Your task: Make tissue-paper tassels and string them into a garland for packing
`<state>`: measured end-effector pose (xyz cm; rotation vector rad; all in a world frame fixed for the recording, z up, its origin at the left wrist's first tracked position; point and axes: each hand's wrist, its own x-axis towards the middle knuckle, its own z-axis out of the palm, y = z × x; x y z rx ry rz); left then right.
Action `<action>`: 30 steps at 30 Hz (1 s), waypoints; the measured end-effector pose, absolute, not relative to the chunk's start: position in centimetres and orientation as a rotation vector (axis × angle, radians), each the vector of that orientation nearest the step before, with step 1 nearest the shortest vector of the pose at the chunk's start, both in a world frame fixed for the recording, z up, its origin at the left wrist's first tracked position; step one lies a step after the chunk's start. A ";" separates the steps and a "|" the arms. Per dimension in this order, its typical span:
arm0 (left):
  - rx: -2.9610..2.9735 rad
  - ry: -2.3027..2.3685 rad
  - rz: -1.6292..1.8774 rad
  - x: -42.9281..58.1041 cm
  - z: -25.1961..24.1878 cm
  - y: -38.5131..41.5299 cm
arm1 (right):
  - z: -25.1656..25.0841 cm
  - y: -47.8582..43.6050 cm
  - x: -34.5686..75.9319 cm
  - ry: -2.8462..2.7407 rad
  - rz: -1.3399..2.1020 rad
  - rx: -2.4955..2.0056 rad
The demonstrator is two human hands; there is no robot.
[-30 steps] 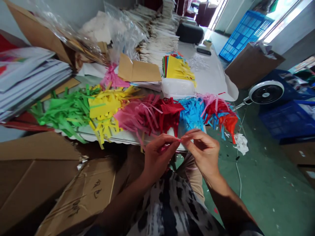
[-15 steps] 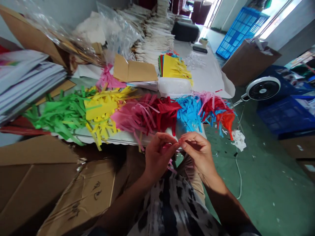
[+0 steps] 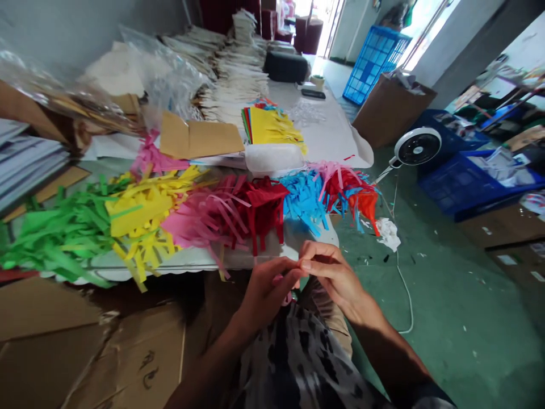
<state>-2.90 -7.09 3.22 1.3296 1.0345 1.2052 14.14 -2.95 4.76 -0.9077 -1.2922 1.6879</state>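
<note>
My left hand (image 3: 269,291) is closed in a pinch above my lap, in front of the table edge. Pink paper fringe (image 3: 288,299) shows below and inside its fingers; most of it is hidden. My right hand (image 3: 331,275) meets it fingertip to fingertip, thumb and forefinger pressed together on something too small to make out. Beyond the hands, fringed paper tassels lie in a row: green (image 3: 59,233), yellow (image 3: 131,213), pink (image 3: 196,218), dark red (image 3: 264,199), blue (image 3: 304,196) and orange-red (image 3: 365,201).
Behind the row are a translucent plastic tub (image 3: 272,158), a brown card folder (image 3: 204,139) and a stack of yellow fringed sheets (image 3: 275,126). Cardboard boxes (image 3: 140,352) stand below at left. A white fan (image 3: 417,146) and blue crate (image 3: 477,182) are at right.
The view has turned to the right, so the table and tassels sit further left and lower. Both hands stay pinched together, with the right fingers slightly shifted.
</note>
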 end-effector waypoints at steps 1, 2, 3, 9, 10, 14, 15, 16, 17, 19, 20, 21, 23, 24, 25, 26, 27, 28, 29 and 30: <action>1.333 1.033 1.185 -2.8 3.2 -7.2 | 4.8 -3.0 14.3 -1.257 1.750 -0.885; 1.326 1.034 1.166 -2.7 3.1 -7.3 | 4.9 -3.0 14.5 -1.255 1.742 -0.884; 1.305 1.039 1.158 -2.6 3.0 -7.5 | 5.0 -3.1 14.6 -1.287 1.667 -0.908; 1.160 1.119 1.274 -2.3 2.3 -7.8 | 5.1 -3.7 14.9 -1.678 1.204 -1.024; 1.169 1.120 1.280 -2.3 2.3 -7.8 | 5.1 -3.9 14.8 -1.709 1.179 -1.021; 1.201 1.098 1.268 -2.2 2.3 -7.9 | 5.5 -4.2 14.4 -1.768 1.037 -1.041; 1.198 1.106 1.262 -2.2 2.4 -7.9 | 5.6 -4.2 14.5 -1.770 1.015 -1.041; 1.195 1.115 1.254 -2.2 2.5 -8.0 | 5.8 -4.2 14.5 -1.760 0.999 -1.037; 1.196 1.121 1.248 -2.2 2.6 -8.1 | 6.0 -4.2 14.6 -1.738 0.983 -1.034; 1.233 1.115 1.249 -2.3 2.7 -8.3 | 6.2 -4.2 14.9 -1.684 0.931 -1.031; 1.265 1.103 1.254 -2.4 2.7 -8.5 | 6.2 -4.2 15.0 -1.660 0.905 -1.032; 1.293 1.090 1.259 -2.5 2.7 -8.6 | 6.2 -4.3 15.1 -1.641 0.889 -1.036; 1.299 1.086 1.263 -2.5 2.5 -8.7 | 5.9 -4.4 15.2 -1.632 0.914 -1.051; 1.276 1.093 1.263 -2.5 2.4 -8.7 | 5.8 -4.4 15.2 -1.652 0.953 -1.051; 1.250 1.095 1.266 -2.5 2.2 -8.7 | 5.6 -4.4 15.2 -1.691 0.998 -1.044; 1.232 1.089 1.269 -2.5 2.1 -8.7 | 5.4 -4.3 15.1 -1.744 1.035 -1.034; 1.227 1.076 1.270 -2.5 2.0 -8.7 | 5.3 -4.3 15.0 -1.798 1.052 -1.022; 1.239 1.059 1.269 -2.5 2.0 -8.7 | 5.1 -4.3 14.9 -1.838 1.045 -1.012; 1.262 1.042 1.268 -2.5 2.0 -8.6 | 5.0 -4.3 14.8 -1.858 1.019 -1.009; 1.292 1.033 1.265 -2.5 2.1 -8.6 | 4.9 -4.3 14.7 -1.861 0.987 -1.013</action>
